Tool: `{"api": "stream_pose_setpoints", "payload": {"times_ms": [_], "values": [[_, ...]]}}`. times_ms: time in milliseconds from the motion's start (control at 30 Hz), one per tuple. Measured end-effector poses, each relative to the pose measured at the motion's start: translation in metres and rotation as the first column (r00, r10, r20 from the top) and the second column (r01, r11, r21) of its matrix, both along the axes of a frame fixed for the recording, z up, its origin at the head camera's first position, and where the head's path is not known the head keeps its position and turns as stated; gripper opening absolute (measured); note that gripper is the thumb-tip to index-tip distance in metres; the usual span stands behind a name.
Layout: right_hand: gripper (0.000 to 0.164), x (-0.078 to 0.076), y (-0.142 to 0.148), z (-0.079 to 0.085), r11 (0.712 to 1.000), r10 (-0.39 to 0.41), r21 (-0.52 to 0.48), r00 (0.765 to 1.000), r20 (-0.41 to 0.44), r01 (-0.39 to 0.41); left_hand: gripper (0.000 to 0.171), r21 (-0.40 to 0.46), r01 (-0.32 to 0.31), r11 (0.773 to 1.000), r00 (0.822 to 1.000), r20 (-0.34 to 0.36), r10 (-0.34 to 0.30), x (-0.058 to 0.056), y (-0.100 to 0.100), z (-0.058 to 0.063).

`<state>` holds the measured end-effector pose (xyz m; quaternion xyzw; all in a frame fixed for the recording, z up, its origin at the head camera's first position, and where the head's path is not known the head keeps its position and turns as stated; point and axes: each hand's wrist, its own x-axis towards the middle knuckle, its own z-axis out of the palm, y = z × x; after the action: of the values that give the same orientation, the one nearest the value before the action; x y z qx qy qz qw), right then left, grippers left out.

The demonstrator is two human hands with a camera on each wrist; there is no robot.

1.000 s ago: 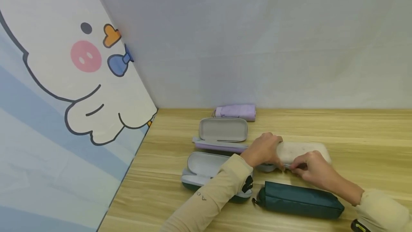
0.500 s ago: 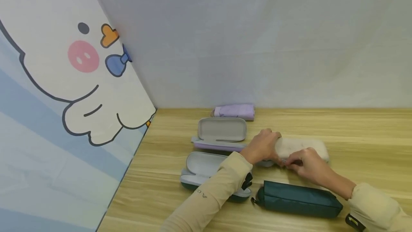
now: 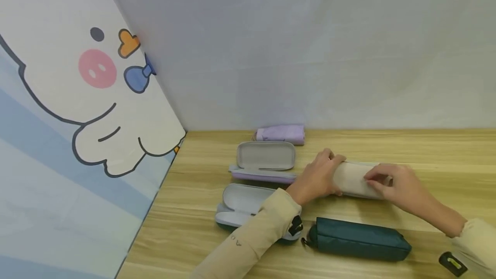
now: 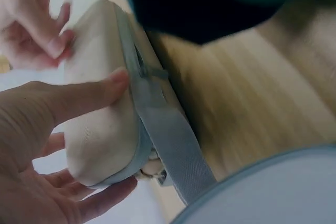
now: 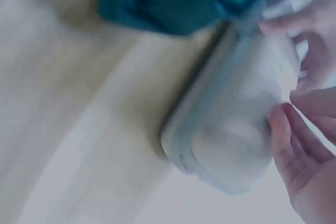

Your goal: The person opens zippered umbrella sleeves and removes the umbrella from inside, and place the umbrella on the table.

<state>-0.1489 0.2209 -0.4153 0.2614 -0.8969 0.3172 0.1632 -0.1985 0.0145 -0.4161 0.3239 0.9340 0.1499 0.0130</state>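
A beige zip-up pencil case [image 3: 351,178] lies on the wooden table right of the middle. My left hand [image 3: 315,178] grips its left end, thumb on the near upper edge and fingers around the far side. In the left wrist view, a grey zip band [image 4: 131,61] runs along the case, with a small zip pull [image 4: 156,72] and a wide grey strap [image 4: 181,142] near the gripped end. Over the right part of the case is my right hand [image 3: 404,188], fingers loosely bent, thumb and fingertips close to its upper face, nothing visible between them.
A dark green pencil case [image 3: 360,239] lies in front. To the left stand an open grey-lined case [image 3: 248,197] and an open lilac case [image 3: 265,156]. A folded lilac umbrella [image 3: 283,134] is by the back wall.
My right hand has left the zip near my left thumb and moved right along the case. The beige case has tilted, with its broad face turned more toward me.
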Motion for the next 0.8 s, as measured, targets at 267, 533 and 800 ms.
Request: {"api": "stream_pose_setpoints", "payload": {"times_ms": [267,533,800], "values": [[0.026,-0.009,0.021,0.011,0.994,-0.109,0.021,0.989,-0.102,0.111,0.045,0.027,0.082,0.996,0.992,-0.102,-0.079,0.022,-0.007,0.014],[0.029,-0.018,0.036,0.003,0.997,-0.029,0.068,0.993,0.111,0.022,0.026,-0.116,0.164,0.98,0.984,-0.051,-0.17,0.044,-0.007,0.034],[0.038,-0.033,0.033,-0.019,0.986,0.112,0.11,0.984,0.139,-0.128,0.024,-0.108,0.17,0.98,0.981,-0.074,-0.178,0.06,-0.008,0.026]]}}
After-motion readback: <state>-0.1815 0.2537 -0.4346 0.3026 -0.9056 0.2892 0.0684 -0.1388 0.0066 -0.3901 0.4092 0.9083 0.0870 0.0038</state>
